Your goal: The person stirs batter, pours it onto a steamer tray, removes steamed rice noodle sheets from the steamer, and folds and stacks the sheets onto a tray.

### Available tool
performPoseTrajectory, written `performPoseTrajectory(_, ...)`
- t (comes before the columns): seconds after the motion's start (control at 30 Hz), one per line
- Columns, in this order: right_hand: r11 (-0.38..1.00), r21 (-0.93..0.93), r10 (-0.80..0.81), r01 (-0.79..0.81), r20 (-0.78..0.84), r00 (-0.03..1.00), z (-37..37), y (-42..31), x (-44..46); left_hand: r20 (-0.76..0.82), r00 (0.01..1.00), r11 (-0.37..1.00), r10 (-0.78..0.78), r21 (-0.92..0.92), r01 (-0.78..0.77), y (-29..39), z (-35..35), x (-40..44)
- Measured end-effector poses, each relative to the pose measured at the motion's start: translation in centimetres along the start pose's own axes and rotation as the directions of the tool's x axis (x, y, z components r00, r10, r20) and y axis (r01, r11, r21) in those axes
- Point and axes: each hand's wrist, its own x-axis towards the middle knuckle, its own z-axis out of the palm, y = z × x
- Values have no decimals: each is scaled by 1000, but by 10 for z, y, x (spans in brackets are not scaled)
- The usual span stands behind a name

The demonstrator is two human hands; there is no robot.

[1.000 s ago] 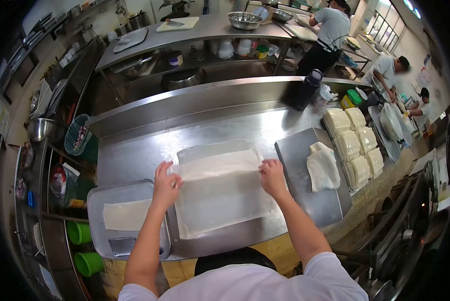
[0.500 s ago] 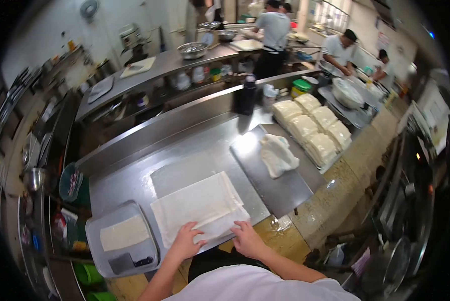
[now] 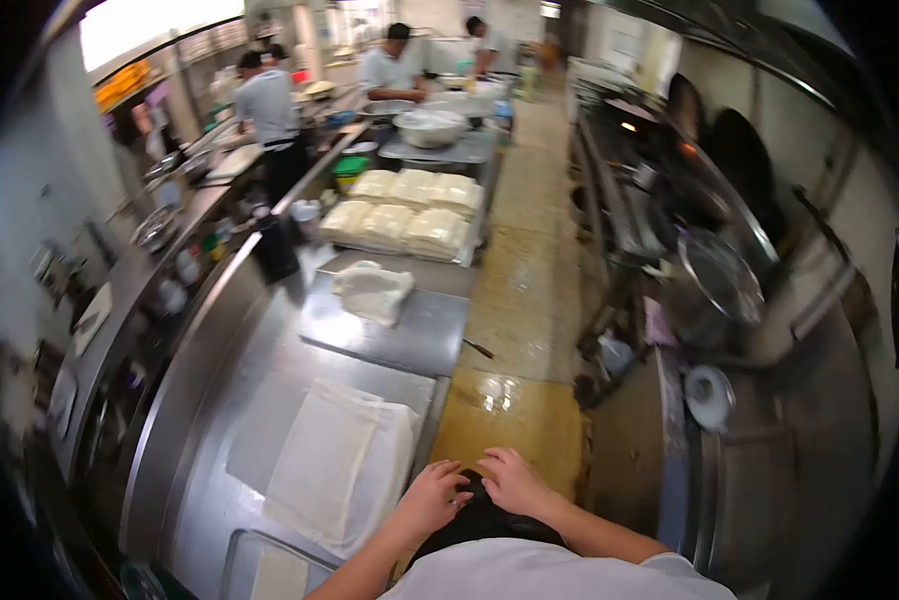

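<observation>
My left hand (image 3: 436, 498) is in front of my body, just off the counter's edge, with its fingers curled; whether it holds anything is hard to tell. Close beside it, my right hand (image 3: 514, 483) is over the floor, fingers apart and nothing in it. Left of my hands, a pale thin sheet (image 3: 314, 460) lies folded on the steel counter (image 3: 209, 470), touched by neither hand. Beyond it a crumpled white cloth (image 3: 372, 292) rests on a raised metal board (image 3: 409, 335). A tray's rim (image 3: 231, 560) with a pale sheet (image 3: 280, 573) shows at the bottom.
Stacked wrapped pale packs (image 3: 399, 210) stand at the counter's far end, near a green-lidded tub (image 3: 349, 170) and a dark bottle (image 3: 273, 245). Several people work farther back. A stove line with a large pot (image 3: 714, 280) runs along the right, across the yellow floor (image 3: 514, 390).
The view has swung right. Both hands have let go of the sheet and left the counter. The sheet was first spread out, then folded toward my body.
</observation>
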Motion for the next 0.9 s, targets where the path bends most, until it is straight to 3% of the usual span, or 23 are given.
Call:
performPoseTrajectory(0.17, 964, 11, 264, -264, -118, 957, -7, -21, -104, 199, 963, 981, 182, -98, -165, 39, 35, -10)
performPoseTrajectory(0.3, 920, 14, 383, -392, -242, 892, -18, -26, -180, 355, 896, 962, 268, -154, -226, 85, 73, -13)
performPoseTrajectory(0.47, 852, 35, 488, -522, -411, 770, -29, -21, -279, 423, 789, 895, 445, -223, -386, 150, 129, -19)
performPoseTrajectory(0.57, 772, 94, 579, -629, -511, 635, -44, -21, -357, 491, 707, 860, 510, -263, -437, 196, 177, -28)
performPoseTrajectory(0.73, 543, 228, 708, -808, -642, 295, -64, -7, -535, 596, 517, 783, 614, -378, -495, 287, 282, -58)
performPoseTrajectory(0.9, 305, 325, 666, -895, -745, -44, -57, -16, -716, 650, 312, 686, 693, -461, -564, 377, 396, -92)
